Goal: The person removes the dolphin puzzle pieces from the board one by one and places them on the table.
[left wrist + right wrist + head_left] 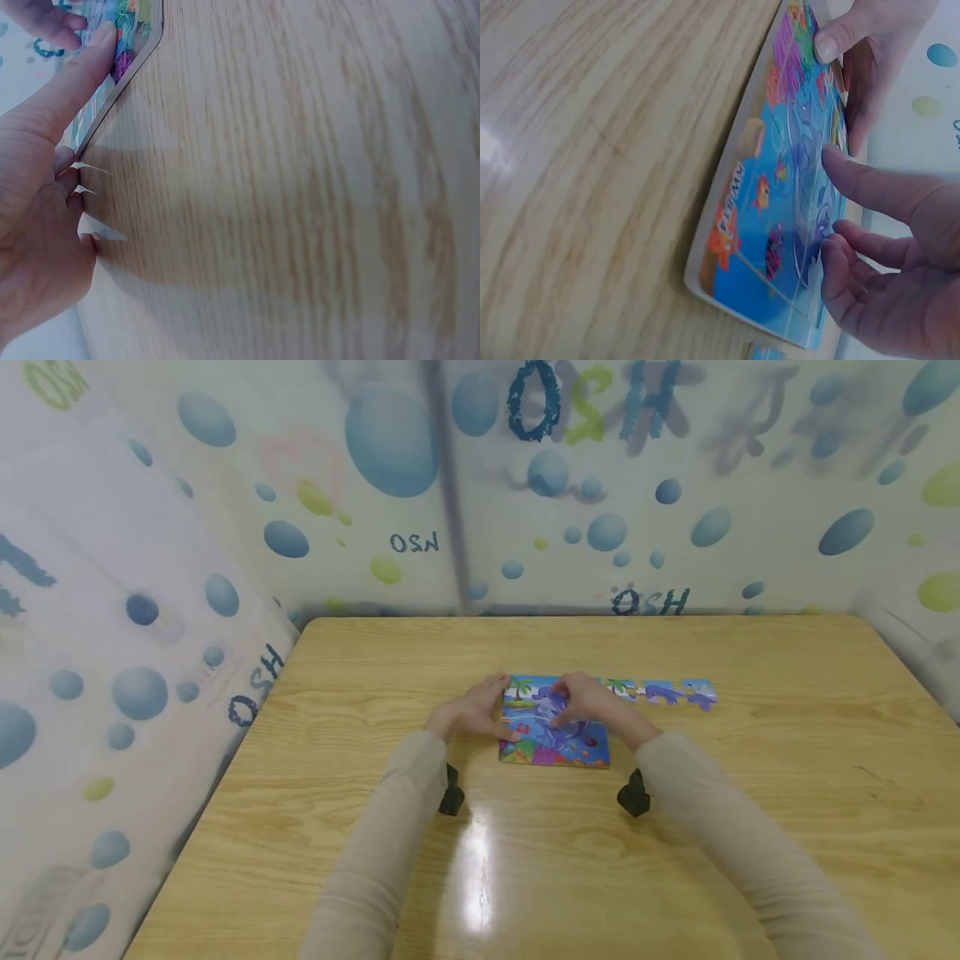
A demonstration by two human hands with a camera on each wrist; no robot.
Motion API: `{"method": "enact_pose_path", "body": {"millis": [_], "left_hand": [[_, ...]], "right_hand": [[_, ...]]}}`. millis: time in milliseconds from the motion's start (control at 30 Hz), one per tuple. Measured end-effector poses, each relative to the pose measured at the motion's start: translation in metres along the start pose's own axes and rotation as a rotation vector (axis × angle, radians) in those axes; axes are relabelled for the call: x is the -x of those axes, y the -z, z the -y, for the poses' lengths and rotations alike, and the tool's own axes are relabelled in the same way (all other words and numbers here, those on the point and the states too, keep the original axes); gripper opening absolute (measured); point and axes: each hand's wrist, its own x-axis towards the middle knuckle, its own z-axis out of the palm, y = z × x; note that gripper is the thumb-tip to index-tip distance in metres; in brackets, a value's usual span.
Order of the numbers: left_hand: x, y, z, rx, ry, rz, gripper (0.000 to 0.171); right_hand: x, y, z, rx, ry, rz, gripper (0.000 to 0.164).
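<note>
A jigsaw puzzle with a bright dolphin and sea picture lies flat on the wooden table in the head view. My left hand steadies its left side. The left thumb rests straight on the picture, with the fingers stretched along the edge. Over the puzzle's middle, my right hand bends its fingers down to the dolphin picture. Right thumb and fingertips touch the surface some way apart; I cannot tell whether they pinch a piece. Part of the picture is hidden beneath this hand.
Loose puzzle pieces lie in a row right of the puzzle, near the right forearm. Two black objects show by the sleeve cuffs. The wooden table meets a wall with blue and green dots at its far edge.
</note>
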Motion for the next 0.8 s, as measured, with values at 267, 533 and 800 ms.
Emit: {"method": "enact_pose_path", "body": {"millis": [267, 533, 800], "left_hand": [[0.000, -0.001, 0.000, -0.032, -0.013, 0.002, 0.103], [0.001, -0.002, -0.001, -0.032, -0.022, -0.006, 0.103], [0.002, -0.001, -0.002, -0.027, -0.014, -0.010, 0.103]], "right_hand": [[-0.005, -0.006, 0.008, 0.038, -0.058, -0.006, 0.054], [-0.008, -0.004, 0.010, 0.113, -0.068, 0.015, 0.052], [-0.009, -0.001, 0.015, 0.150, -0.081, 0.045, 0.056]]}}
